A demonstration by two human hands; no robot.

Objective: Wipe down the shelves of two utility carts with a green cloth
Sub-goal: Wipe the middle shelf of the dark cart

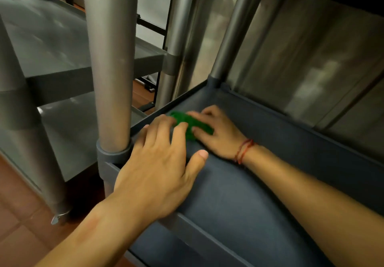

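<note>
- Location: the green cloth [192,124] lies on the shelf [249,194] of the near cart. It is toward the far corner at 11 o'clock from the person, just inside the side rim.
- Right hand [217,134]: grip grasping the green cloth, with the fingers bent over its top and pressing it onto the shelf.
- Left hand [158,162]: grip released and fingers straight. The tips touch the near edge of the cloth, and the palm lies over the shelf rim. The post [112,79] stands just beside it at 9 o'clock.
- Step in hand, as judged: wiping the corner zone of this shelf.
- Keep the cloth spread flat under the fingers, because a bunched cloth cleans only a narrow strip.
- Work into the rim angle and around the post socket, where dirt is likely to collect.
- Then draw overlapping strokes toward 5 o'clock across the rest of the shelf.
- The second cart [52,44] stands at 9 o'clock. Whether it has been wiped cannot be told.
</note>
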